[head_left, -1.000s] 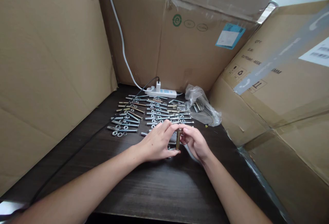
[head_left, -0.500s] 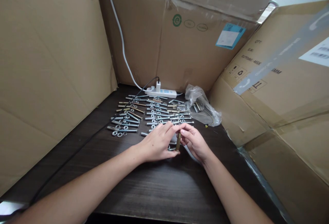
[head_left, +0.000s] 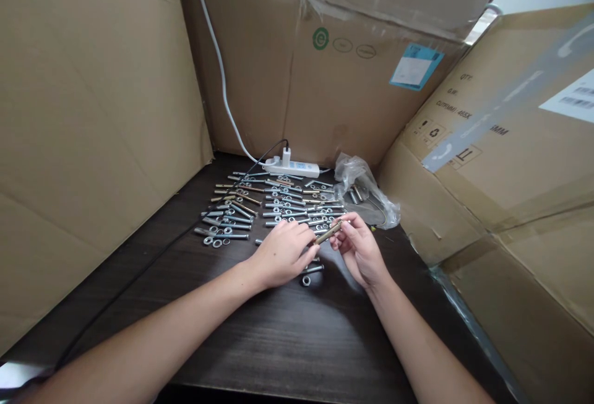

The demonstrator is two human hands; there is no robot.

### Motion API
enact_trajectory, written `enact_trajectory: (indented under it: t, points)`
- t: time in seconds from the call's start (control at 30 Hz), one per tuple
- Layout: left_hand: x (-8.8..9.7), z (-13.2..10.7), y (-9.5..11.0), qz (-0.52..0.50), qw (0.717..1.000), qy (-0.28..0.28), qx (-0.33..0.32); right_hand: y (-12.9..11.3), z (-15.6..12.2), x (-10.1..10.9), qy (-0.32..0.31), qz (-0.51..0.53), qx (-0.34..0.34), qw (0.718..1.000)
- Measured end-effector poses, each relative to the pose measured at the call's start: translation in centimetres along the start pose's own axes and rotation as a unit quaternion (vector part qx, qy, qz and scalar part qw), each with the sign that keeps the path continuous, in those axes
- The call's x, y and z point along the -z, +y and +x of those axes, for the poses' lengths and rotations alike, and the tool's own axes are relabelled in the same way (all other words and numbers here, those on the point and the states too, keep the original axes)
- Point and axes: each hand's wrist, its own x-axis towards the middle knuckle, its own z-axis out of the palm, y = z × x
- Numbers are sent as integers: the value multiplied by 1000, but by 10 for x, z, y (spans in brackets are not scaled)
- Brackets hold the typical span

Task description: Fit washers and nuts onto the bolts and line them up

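With our left hand [head_left: 282, 254] we pinch the lower end of a gold bolt [head_left: 327, 234] between thumb and fingers, and with our right hand [head_left: 361, 250] we pinch its upper end, so it slants above the table [head_left: 278, 342]. Our hands hide part of the bolts [head_left: 232, 236] beyond; a nut [head_left: 305, 281] lies nearer us. A black cord [head_left: 153, 255] crosses the left rows. Behind are a power strip [head_left: 297, 169] and, rightward, a clear bag [head_left: 359, 172]; boxes [head_left: 93, 113] stand left, right and behind.
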Motion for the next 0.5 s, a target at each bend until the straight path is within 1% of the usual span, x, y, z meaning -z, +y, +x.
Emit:
enact_trajectory:
  t: [0.17,0.33,0.43,0.5]
  points:
    - [-2,-1,-1,16,1000,5,12,1,1,1,4,-50,45,998]
    - [-3,-1,-3,14,1000,6,19,3,4,6,8,-100,67,993]
    - [-3,0,-3,12,1000,3,25,5,6,6,17,-101,64,993]
    - [-3,0,-2,8,1000,3,29,6,6,4,21,-77,43,996]
